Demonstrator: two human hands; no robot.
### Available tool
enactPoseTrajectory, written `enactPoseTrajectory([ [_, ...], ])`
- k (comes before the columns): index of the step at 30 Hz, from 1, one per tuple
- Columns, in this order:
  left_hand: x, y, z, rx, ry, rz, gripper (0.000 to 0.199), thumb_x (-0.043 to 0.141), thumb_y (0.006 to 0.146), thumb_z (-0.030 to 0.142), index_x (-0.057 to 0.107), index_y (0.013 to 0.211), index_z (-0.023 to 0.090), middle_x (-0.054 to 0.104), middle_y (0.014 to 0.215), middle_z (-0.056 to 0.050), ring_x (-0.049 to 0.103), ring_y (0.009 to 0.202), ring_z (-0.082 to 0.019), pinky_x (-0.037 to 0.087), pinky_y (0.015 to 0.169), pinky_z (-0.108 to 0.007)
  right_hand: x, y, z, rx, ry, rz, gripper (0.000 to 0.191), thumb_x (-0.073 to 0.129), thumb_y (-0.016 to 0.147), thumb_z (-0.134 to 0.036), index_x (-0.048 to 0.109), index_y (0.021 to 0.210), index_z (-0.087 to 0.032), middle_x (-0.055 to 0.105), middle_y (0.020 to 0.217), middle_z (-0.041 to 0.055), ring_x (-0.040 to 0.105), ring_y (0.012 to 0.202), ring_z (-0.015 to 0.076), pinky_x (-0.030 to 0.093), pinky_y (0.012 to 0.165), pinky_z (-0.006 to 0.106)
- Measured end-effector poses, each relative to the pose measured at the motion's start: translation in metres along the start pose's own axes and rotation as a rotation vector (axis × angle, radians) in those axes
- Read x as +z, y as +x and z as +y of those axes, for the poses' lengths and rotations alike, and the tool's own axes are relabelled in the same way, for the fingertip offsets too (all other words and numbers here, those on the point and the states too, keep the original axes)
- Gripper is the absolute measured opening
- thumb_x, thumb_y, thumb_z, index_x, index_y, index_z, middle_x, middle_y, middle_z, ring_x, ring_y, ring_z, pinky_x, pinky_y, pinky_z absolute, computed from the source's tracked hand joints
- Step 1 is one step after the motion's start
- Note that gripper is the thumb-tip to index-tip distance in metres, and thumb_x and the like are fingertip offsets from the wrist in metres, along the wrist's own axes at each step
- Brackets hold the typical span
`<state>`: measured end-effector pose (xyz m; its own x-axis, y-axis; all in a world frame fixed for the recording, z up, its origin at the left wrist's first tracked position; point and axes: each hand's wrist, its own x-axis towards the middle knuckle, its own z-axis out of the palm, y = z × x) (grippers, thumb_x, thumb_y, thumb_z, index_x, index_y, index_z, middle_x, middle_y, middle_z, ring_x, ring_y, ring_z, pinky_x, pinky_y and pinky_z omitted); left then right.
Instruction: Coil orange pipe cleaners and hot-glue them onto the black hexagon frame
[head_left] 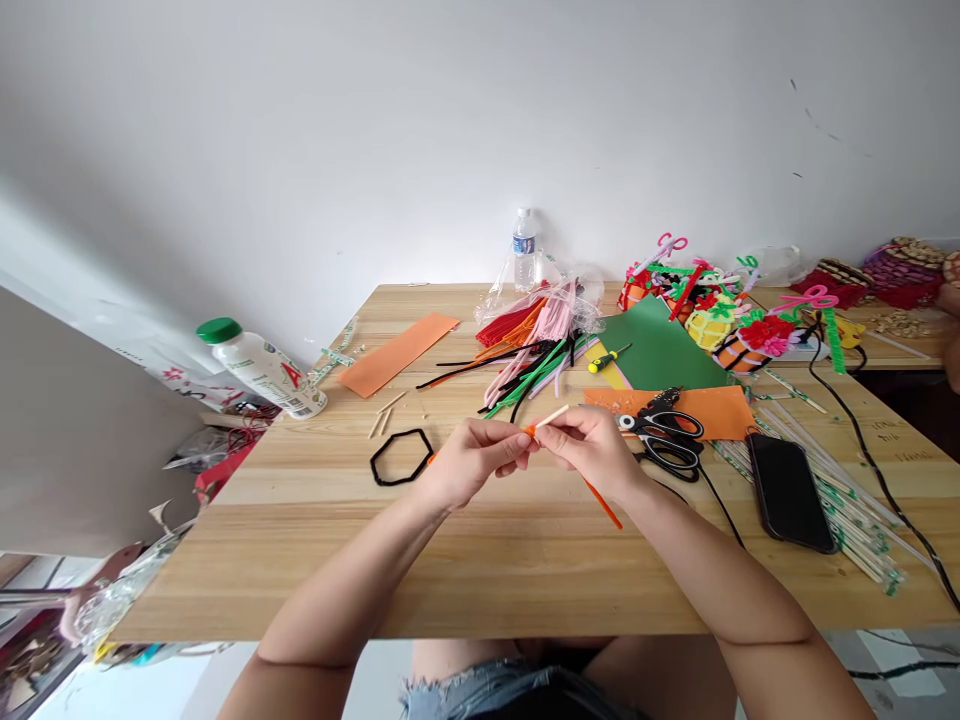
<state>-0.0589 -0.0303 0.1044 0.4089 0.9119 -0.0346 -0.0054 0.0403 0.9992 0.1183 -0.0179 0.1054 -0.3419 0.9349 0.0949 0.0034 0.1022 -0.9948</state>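
Above the middle of the wooden table, my left hand [480, 460] and my right hand [592, 450] meet fingertip to fingertip. Both pinch an orange pipe cleaner [604, 504] where it wraps around a pale wooden stick [553, 415]. The stick points up and right from between my fingers, while one end of the pipe cleaner hangs below my right hand. A black pipe cleaner hexagon [373, 464] lies left of my left hand. Short cut sticks [379, 422] rest behind the hexagon. My fingers hide the exact wrapping.
Scissors [671, 440] and a black phone [791, 492] lie at the right, beside wrapped sticks [862, 540]. Behind my hands are colored pipe cleaners [551, 320], a screwdriver [609, 359] and green paper [664, 345]. A white bottle [266, 370] stands at the left edge.
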Motion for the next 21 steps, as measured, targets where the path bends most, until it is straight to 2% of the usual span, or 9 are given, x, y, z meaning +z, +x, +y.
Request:
enactPoseTrajectory([
  [4, 0.010, -0.004, -0.003, 0.412, 0.479, 0.290, 0.034, 0.057, 0.086, 0.038, 0.066, 0.064, 0.014, 0.058, 0.065, -0.006, 0.048, 0.063, -0.013, 0.037, 0.061, -0.028, 0.000, 0.001, 0.005, 0.020, 0.008, 0.027, 0.041, 0.071, 0.072, -0.053, 0.071, 0.079, -0.013, 0.051, 0.052, -0.0026, 0.038, 0.044, 0.0070, 0.028, 0.040, 0.020],
  [6, 0.012, -0.006, -0.003, 0.491, 0.528, 0.363, 0.032, 0.056, 0.086, 0.037, 0.067, 0.066, 0.014, 0.058, 0.067, -0.006, 0.048, 0.064, -0.014, 0.037, 0.063, -0.029, 0.000, 0.001, 0.006, 0.026, 0.028, 0.031, 0.040, 0.072, 0.072, -0.052, 0.070, 0.078, -0.013, 0.046, 0.049, -0.0046, 0.036, 0.043, 0.0066, 0.027, 0.040, 0.020],
  [8, 0.010, -0.005, -0.002, 0.352, 0.394, 0.237, 0.034, 0.056, 0.085, 0.041, 0.066, 0.066, 0.014, 0.058, 0.066, -0.006, 0.047, 0.061, -0.013, 0.037, 0.059, -0.028, 0.000, 0.000, 0.005, 0.021, 0.036, 0.019, 0.038, 0.071, 0.073, -0.052, 0.068, 0.075, -0.013, 0.049, 0.052, -0.0033, 0.037, 0.044, 0.0064, 0.027, 0.040, 0.020],
  [10, 0.004, -0.003, 0.000, 0.070, 0.092, -0.013, 0.040, 0.055, 0.083, 0.049, 0.067, 0.070, 0.013, 0.059, 0.064, -0.006, 0.048, 0.055, -0.012, 0.036, 0.052, -0.026, 0.000, -0.001, 0.003, 0.006, 0.050, -0.010, 0.038, 0.071, 0.073, -0.051, 0.068, 0.075, -0.014, 0.055, 0.056, -0.0009, 0.038, 0.044, 0.0063, 0.027, 0.040, 0.020],
  [11, 0.001, -0.002, 0.000, -0.055, -0.074, -0.101, 0.043, 0.056, 0.081, 0.053, 0.068, 0.072, 0.013, 0.059, 0.062, -0.006, 0.048, 0.050, -0.012, 0.034, 0.048, -0.025, 0.000, -0.001, 0.002, -0.002, 0.060, -0.028, 0.038, 0.072, 0.073, -0.051, 0.069, 0.077, -0.013, 0.057, 0.057, -0.0002, 0.037, 0.044, 0.0061, 0.026, 0.039, 0.020],
  [13, -0.003, 0.001, 0.001, -0.194, -0.294, -0.154, 0.042, 0.065, 0.074, 0.053, 0.069, 0.073, 0.011, 0.057, 0.058, -0.004, 0.044, 0.045, -0.009, 0.030, 0.045, -0.023, 0.000, -0.002, 0.001, -0.002, 0.074, -0.053, 0.039, 0.072, 0.073, -0.051, 0.070, 0.082, -0.013, 0.059, 0.058, 0.0008, 0.036, 0.043, 0.0058, 0.025, 0.038, 0.020],
  [16, -0.003, 0.004, -0.001, -0.155, -0.307, -0.050, 0.038, 0.076, 0.067, 0.048, 0.070, 0.071, 0.010, 0.056, 0.056, -0.002, 0.043, 0.046, -0.007, 0.029, 0.047, -0.022, -0.001, -0.002, 0.001, 0.025, 0.061, -0.056, 0.040, 0.071, 0.073, -0.051, 0.071, 0.085, -0.013, 0.062, 0.062, 0.0025, 0.036, 0.043, 0.0056, 0.024, 0.038, 0.020],
  [19, 0.001, 0.002, -0.004, 0.013, -0.077, 0.059, 0.036, 0.073, 0.072, 0.046, 0.070, 0.068, 0.011, 0.057, 0.059, -0.003, 0.044, 0.052, -0.008, 0.033, 0.050, -0.023, -0.003, -0.001, 0.004, 0.044, 0.030, -0.033, 0.041, 0.070, 0.074, -0.052, 0.072, 0.086, -0.013, 0.056, 0.057, -0.0005, 0.035, 0.043, 0.0057, 0.024, 0.039, 0.020],
  [21, 0.003, -0.001, -0.005, 0.165, 0.117, 0.181, 0.030, 0.071, 0.075, 0.042, 0.071, 0.070, 0.013, 0.061, 0.065, -0.004, 0.048, 0.058, -0.011, 0.037, 0.054, -0.024, -0.003, 0.000, 0.006, 0.059, 0.020, -0.008, 0.042, 0.071, 0.073, -0.052, 0.072, 0.086, -0.012, 0.051, 0.054, -0.0028, 0.035, 0.044, 0.0059, 0.025, 0.039, 0.020],
])
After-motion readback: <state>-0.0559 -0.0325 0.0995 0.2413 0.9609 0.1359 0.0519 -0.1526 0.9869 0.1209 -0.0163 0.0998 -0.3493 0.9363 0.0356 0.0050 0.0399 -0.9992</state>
